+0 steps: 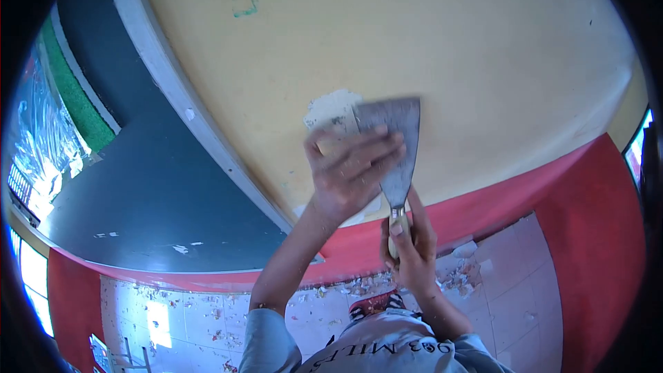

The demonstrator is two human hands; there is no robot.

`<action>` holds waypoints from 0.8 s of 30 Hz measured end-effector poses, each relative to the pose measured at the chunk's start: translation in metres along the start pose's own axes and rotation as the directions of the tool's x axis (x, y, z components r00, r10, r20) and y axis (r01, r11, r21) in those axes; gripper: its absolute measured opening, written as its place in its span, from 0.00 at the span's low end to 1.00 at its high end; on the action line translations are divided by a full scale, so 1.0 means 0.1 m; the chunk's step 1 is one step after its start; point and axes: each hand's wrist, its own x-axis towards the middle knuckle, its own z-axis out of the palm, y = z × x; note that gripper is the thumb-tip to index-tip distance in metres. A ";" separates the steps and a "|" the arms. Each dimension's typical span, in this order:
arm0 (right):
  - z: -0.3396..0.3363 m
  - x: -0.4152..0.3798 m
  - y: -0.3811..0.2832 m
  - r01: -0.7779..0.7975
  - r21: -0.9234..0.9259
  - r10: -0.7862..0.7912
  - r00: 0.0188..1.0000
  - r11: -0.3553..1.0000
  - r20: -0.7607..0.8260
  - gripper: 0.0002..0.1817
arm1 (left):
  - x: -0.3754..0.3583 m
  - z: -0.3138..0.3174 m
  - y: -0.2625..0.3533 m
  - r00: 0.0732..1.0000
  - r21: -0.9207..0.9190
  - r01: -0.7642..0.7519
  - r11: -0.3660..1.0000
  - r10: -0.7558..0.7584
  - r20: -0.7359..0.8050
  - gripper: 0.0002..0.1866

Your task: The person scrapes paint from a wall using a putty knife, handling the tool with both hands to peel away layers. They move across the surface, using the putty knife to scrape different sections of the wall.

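A wide scraper [402, 155] with a flat metal blade is held up against the yellow wall [497, 83]. My right hand [416, 252] is wrapped round its light handle. My left hand [353, 169], slightly blurred, has its fingers stretched out across the blade's left side and holds nothing itself. Just left of the blade's upper corner is a bare whitish patch [330, 107] where the yellow paint is gone. Another pale patch partly shows behind and below my left hand.
A dark board [159, 193] with a pale frame [200, 121] lies to the left. A red band [476, 224] runs along the lower wall. Paint flakes [459, 278] litter the tiled floor [514, 304]. Plastic sheeting [52, 145] hangs at the far left.
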 end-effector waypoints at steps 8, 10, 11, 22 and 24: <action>-0.06 -0.04 0.07 -0.044 0.052 0.045 0.999 0.998 -0.010 0.31 | -0.09 0.08 0.03 1.000 -0.016 -0.004 1.000 0.003 -0.022 0.16; 0.00 0.00 0.02 -0.004 0.031 0.003 1.000 1.000 0.008 0.32 | 0.01 0.02 0.00 1.000 0.000 -0.014 1.000 0.014 -0.018 0.16; 0.04 0.07 -0.09 0.003 0.051 -0.004 1.000 0.999 0.020 0.32 | 0.14 -0.02 -0.03 0.999 -0.003 0.008 1.000 -0.008 -0.041 0.16; 0.07 0.10 -0.02 0.009 0.086 -0.007 1.000 0.996 -0.030 0.32 | 0.17 -0.05 -0.09 0.999 0.016 -0.041 0.999 0.041 0.013 0.16; 0.12 0.15 -0.19 0.019 0.096 -0.020 1.000 0.995 0.016 0.31 | 0.31 -0.08 -0.10 0.999 0.012 -0.014 1.000 0.014 -0.030 0.16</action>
